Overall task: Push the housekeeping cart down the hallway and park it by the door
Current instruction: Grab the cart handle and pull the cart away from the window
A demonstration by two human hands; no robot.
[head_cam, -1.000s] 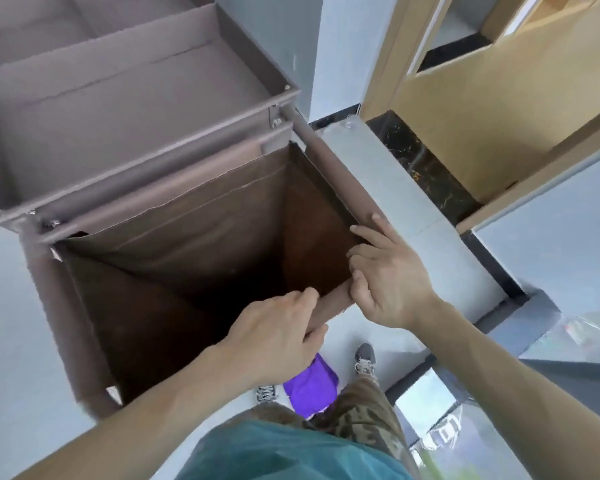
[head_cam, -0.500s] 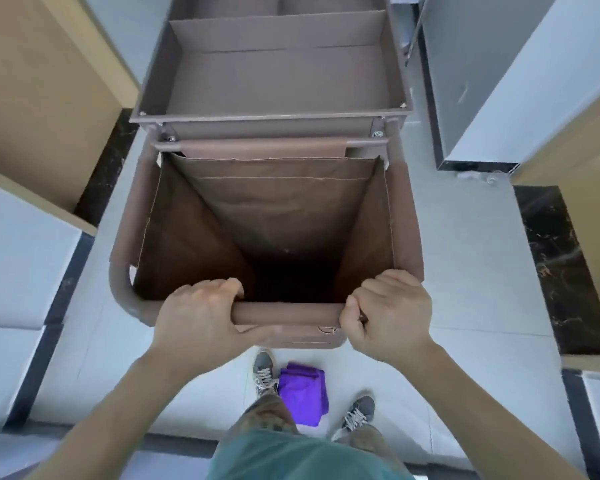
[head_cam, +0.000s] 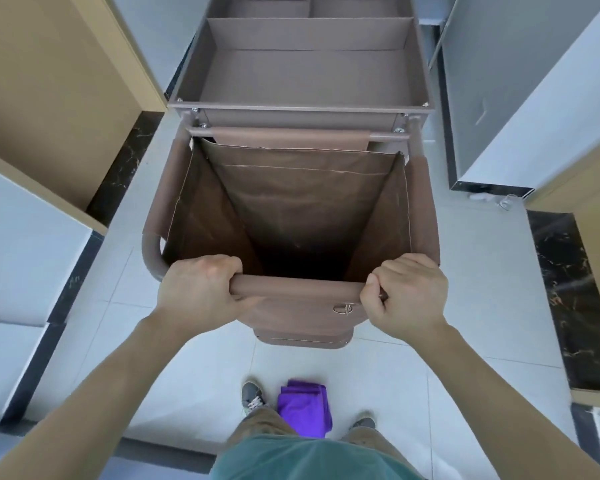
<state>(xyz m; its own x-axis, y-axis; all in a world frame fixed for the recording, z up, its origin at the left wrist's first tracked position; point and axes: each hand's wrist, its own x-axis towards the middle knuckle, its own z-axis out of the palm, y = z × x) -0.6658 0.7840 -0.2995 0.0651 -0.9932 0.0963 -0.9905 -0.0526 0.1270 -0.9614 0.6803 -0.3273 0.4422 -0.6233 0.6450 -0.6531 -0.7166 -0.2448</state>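
My left hand [head_cam: 196, 292] and right hand [head_cam: 407, 296] grip the cart [head_cam: 302, 188] handle, cart ahead between two doors. Steering crooked, I could clip the left door [head_cam: 49, 98]

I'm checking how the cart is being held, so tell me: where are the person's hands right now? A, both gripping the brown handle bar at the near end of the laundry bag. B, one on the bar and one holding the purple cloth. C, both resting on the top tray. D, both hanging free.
A: the left hand and right hand each curl round the brown fabric-covered handle bar of the brown housekeeping cart.
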